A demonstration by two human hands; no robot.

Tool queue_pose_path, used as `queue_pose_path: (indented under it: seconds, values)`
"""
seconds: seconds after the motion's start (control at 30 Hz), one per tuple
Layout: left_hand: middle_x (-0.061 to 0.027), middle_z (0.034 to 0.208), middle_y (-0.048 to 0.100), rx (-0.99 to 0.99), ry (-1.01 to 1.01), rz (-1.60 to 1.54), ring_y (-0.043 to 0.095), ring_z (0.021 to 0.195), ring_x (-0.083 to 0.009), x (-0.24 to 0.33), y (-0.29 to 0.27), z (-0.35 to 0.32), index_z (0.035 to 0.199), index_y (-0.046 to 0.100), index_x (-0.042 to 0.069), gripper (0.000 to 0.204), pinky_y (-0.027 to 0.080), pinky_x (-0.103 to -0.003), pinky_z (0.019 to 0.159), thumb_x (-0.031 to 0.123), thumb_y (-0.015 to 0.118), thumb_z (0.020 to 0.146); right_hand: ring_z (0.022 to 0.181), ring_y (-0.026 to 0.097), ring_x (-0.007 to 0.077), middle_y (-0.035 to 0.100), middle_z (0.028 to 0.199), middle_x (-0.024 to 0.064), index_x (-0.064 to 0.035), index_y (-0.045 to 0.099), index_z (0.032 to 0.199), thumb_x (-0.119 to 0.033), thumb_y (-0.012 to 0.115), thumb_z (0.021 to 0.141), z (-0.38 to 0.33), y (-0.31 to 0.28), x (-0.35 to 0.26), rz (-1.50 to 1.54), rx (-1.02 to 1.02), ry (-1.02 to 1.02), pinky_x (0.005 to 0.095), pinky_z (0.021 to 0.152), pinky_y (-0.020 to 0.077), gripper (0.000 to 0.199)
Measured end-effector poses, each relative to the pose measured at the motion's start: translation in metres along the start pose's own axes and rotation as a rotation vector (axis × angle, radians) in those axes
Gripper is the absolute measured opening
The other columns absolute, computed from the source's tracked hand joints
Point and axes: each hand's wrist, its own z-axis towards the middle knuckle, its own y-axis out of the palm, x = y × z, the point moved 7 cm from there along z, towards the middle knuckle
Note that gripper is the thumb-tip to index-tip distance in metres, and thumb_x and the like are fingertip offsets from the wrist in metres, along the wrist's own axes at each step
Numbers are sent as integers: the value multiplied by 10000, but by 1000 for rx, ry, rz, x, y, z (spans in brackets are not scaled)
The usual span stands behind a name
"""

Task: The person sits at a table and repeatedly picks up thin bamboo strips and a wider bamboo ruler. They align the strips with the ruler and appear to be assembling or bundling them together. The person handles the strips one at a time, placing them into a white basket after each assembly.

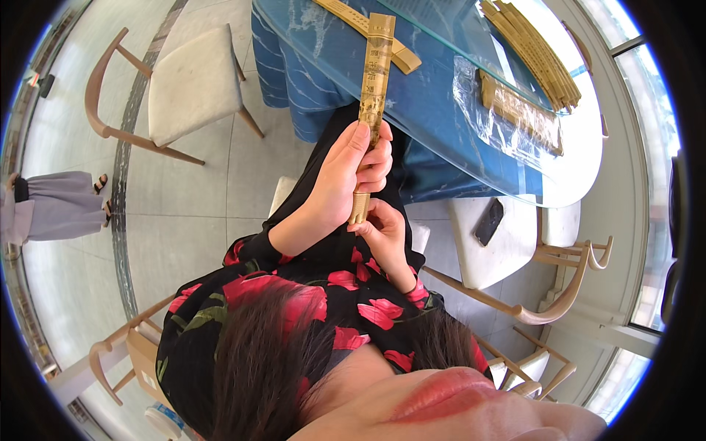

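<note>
A long, slim gold paper sleeve (376, 66) with dark printed pictures and writing stands nearly upright in front of me. My left hand (346, 169) is closed round its lower half, thumb lying along the front. From its bottom end stick out light wooden ends (358, 209), which look like chopsticks. Thumb and fingers of my right hand (386, 229) pinch at these ends from below. Just behind the sleeve's upper part, another gold sleeve (407, 57) lies slantwise on the blue-covered table (434, 95).
A pile of gold sleeves (533, 55) lies on the glass turntable (448, 44). Near it rests a clear plastic bag (507, 117) with wood-coloured contents. A black phone (489, 222) lies on a chair seat (507, 253) at the right. Another chair (193, 84) stands left; a person (62, 206) is farther left.
</note>
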Motion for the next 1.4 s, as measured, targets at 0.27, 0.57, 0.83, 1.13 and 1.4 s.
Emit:
queue_pose_path:
  seconds: [0.27,0.57,0.83,1.13,1.4]
  values:
    - [62,753,343,15,25,114,278,582,-37,-3,7,2,1115,506,81,329,240,-203,492,404,446,1121,692,611,85,646,821,19,19,682,925,-85,758,940,-6,1,3,44,115,-76,232,623,478,129]
    - [-8,737,478,-48,-7,208,465,580,-107,-23,16,0,1062,511,73,304,420,-258,565,357,425,1130,671,617,91,650,796,9,-1,674,948,-90,705,992,-1,-10,-5,157,237,-167,232,601,492,104]
    - [-105,1054,676,80,-10,312,671,1035,-182,-33,-7,0,1125,573,52,312,531,-306,861,307,395,1141,771,604,78,632,951,27,30,615,1118,-47,636,996,6,-50,-60,-172,420,-323,223,676,487,145]
    - [-54,840,644,-217,-182,522,644,640,-121,-79,1,-8,1151,564,14,164,501,-234,556,150,482,1108,943,678,317,685,960,134,-7,672,1116,-81,605,991,58,-39,-111,-575,72,-239,377,855,523,160]
    - [-76,967,735,-177,-135,879,670,785,-116,-76,-30,-16,1177,646,2,176,544,-256,709,92,584,1039,937,718,345,747,1052,119,-158,649,1309,-318,545,1058,148,-201,-229,-1683,767,-592,451,778,555,315]
